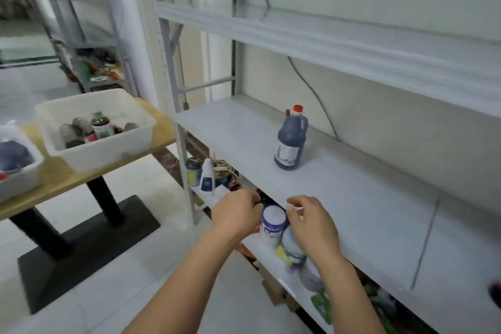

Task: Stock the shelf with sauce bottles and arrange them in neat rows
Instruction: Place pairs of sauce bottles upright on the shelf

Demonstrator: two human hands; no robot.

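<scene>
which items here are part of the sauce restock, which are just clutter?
Job: dark sauce bottle on the middle shelf; white bin of bottles on the wooden table.
Clutter: white tub between both hands; cans on the lower shelf.

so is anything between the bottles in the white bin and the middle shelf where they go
Nothing visible blocks it. The white bin sits on the wooden table left of the rack, with open air across to the middle shelf. That shelf holds only one dark sauce bottle. Both hands are lower, at the shelf below.
</scene>
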